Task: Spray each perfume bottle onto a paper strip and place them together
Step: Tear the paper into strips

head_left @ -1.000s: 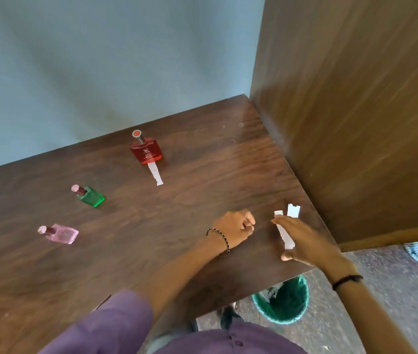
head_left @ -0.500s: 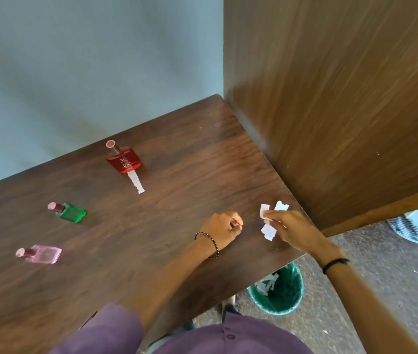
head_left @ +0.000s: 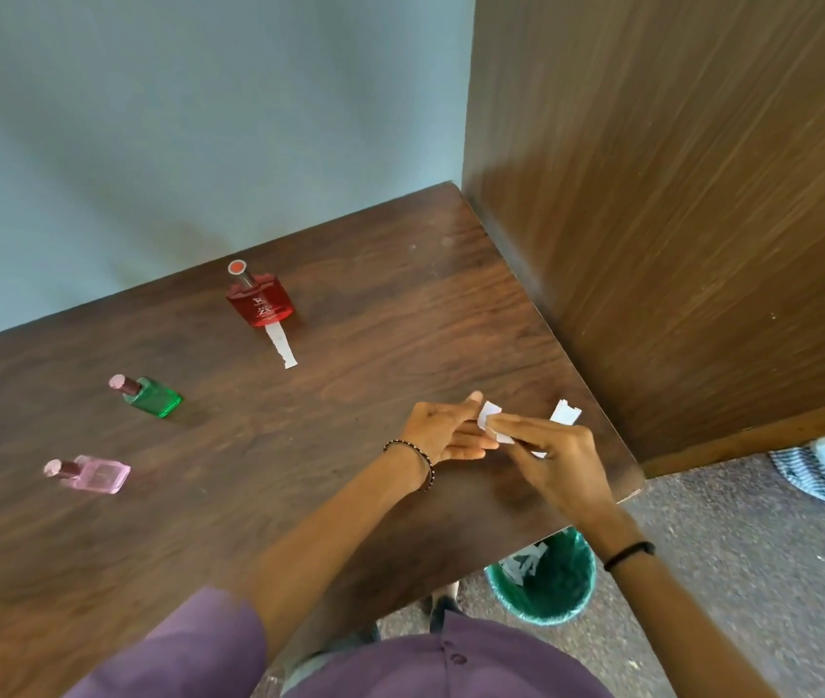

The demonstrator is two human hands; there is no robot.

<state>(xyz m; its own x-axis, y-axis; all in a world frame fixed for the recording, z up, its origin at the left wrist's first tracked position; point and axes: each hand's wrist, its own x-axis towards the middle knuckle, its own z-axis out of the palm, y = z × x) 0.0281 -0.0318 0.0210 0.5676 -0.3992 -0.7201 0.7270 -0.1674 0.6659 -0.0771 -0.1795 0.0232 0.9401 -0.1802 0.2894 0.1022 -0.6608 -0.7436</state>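
Three perfume bottles stand on the dark wooden table [head_left: 299, 445]: a red one [head_left: 260, 299] at the back, a green one [head_left: 151, 396] and a pink one [head_left: 93, 473] to the left. A white paper strip [head_left: 281, 346] lies in front of the red bottle, touching it. My right hand [head_left: 549, 458] pinches a white paper strip [head_left: 493, 421] near the table's right edge. My left hand [head_left: 443, 430] lies beside it with fingers stretched out, touching the same strip. Another paper strip [head_left: 565, 411] lies on the table just behind my right hand.
A wooden cupboard side [head_left: 677, 193] rises along the table's right edge. A green waste bin [head_left: 544, 581] with paper scraps stands on the floor below the table corner. A pale blue wall [head_left: 174, 118] is behind the table. Striped cloth [head_left: 823, 476] lies on the floor at right.
My right hand has lifted a paper strip off the table and brought it leftward. My left hand has uncurled from a loose fist and now meets the strip.
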